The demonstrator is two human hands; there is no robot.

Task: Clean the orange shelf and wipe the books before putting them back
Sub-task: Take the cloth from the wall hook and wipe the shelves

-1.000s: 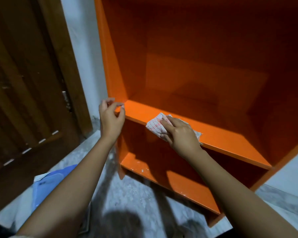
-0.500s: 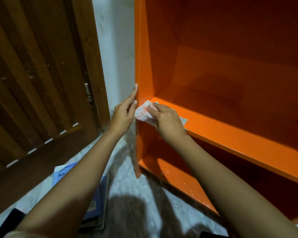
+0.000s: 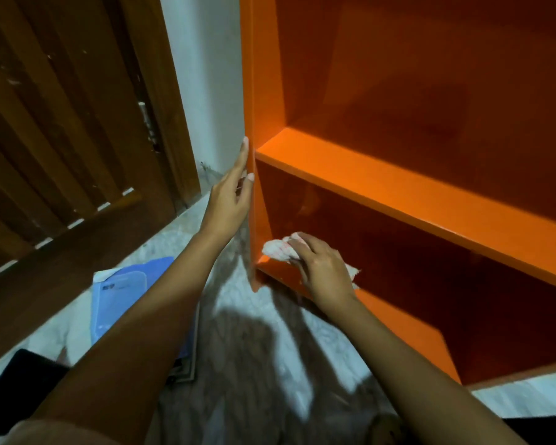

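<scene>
The right hand (image 3: 325, 268) grips the cloth (image 3: 278, 250) at the left front corner of the orange shelf (image 3: 398, 191), on its bottom board, whose length runs rightward from it. The left hand (image 3: 228, 200), fingers straight, presses the shelf's left side; the books (image 3: 119, 297) lie left of the shelf.

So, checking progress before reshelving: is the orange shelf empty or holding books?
Empty in view: the orange shelf holds only the cloth in the right hand; books lie on the floor.
</scene>
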